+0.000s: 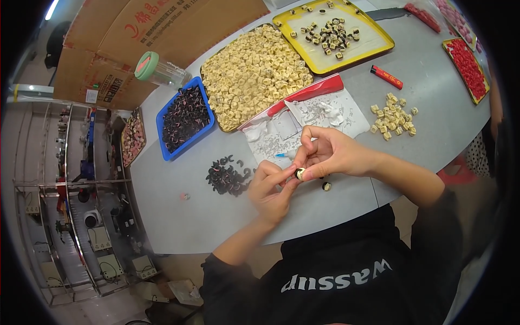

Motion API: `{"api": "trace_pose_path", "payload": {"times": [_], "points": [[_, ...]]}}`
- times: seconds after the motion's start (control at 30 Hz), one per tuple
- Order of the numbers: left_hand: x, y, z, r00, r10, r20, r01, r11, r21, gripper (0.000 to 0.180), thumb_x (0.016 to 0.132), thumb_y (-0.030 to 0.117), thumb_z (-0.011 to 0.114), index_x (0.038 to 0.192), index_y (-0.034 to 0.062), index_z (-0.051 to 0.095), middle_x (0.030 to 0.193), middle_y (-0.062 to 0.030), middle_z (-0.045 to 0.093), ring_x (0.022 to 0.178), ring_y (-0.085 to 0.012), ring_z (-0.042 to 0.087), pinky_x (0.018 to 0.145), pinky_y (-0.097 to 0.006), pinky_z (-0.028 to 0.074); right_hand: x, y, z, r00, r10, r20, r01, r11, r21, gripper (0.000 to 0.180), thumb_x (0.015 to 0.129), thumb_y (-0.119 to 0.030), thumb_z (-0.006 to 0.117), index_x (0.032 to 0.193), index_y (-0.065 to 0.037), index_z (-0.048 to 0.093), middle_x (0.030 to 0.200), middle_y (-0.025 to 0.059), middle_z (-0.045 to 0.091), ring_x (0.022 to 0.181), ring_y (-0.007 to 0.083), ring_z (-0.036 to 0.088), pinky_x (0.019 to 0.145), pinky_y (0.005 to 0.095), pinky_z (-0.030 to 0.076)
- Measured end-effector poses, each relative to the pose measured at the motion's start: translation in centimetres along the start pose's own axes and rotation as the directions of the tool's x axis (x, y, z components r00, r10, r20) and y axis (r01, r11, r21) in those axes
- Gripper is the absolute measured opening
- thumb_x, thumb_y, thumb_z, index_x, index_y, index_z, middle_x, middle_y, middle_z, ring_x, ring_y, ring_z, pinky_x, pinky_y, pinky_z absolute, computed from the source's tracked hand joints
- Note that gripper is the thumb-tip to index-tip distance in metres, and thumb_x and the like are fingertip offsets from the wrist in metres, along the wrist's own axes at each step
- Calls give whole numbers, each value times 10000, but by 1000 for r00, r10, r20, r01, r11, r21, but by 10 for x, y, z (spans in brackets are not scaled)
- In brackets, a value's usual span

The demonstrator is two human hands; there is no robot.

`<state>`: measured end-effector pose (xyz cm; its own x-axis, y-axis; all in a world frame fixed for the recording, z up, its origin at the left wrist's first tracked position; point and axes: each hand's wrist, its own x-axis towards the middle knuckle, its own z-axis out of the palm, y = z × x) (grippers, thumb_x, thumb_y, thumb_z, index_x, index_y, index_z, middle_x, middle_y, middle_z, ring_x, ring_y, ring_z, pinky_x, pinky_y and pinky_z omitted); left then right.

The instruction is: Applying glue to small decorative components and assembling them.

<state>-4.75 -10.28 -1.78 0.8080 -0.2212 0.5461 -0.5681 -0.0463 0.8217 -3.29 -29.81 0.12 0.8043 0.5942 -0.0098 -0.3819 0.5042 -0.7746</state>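
Observation:
Between my two hands, above the near edge of the grey table (189, 216), is a small cream-coloured cube-like piece with a black part on it (299, 173). My left hand (272, 190) pinches it from the left with thumb and fingertips. The thumb and fingers of my right hand (331, 156) close on it from the right. Just behind the fingers shows a blue-tipped nozzle (283, 155); whether it is held or lies on the paper I cannot tell. A similar black-and-cream piece (326, 186) rests on the table below my right hand.
Loose black curved pieces (225, 176) lie left of my hands, near a blue tray (162, 132) of more. Cream pieces fill a large tray (260, 70) and form a pile (394, 116) at right. Behind stand a yellow tray (319, 66), smeared paper (355, 111) and a green-lidded bottle (147, 66).

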Motion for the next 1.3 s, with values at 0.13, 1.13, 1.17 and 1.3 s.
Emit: {"api": "trace_pose_path", "payload": {"times": [0.13,1.13,1.17,1.3], "points": [[0,1,-1,1000,12,14,-13,1000,14,347,670,-71,745,990,56,698,744,-18,510,644,-103,466,583,-210,361,1,-1,1,1000,16,-8,-15,1000,5,420,761,94,676,879,-91,317,983,142,608,907,158,599,786,270,500],[-4,16,-10,946,174,275,-207,974,95,373,554,118,847,869,163,653,646,59,474,606,-142,470,529,-272,380,-5,-2,8,968,70,242,-63,997,-39,530,690,98,749,834,-105,281,878,117,617,848,144,575,802,278,462],[-4,17,-11,943,136,305,-175,979,103,351,548,149,854,831,172,646,618,66,460,593,-136,467,523,-271,378,-5,-2,8,968,76,241,-70,997,-34,530,690,98,749,834,-105,281,878,117,617,848,144,575,802,278,462],[-1,20,-12,933,112,342,-165,978,130,330,541,225,870,765,182,630,579,70,439,578,-127,461,504,-267,365,-4,-1,9,961,111,253,-95,993,-76,533,685,90,758,828,-107,284,877,114,620,845,145,581,809,285,461]]}}
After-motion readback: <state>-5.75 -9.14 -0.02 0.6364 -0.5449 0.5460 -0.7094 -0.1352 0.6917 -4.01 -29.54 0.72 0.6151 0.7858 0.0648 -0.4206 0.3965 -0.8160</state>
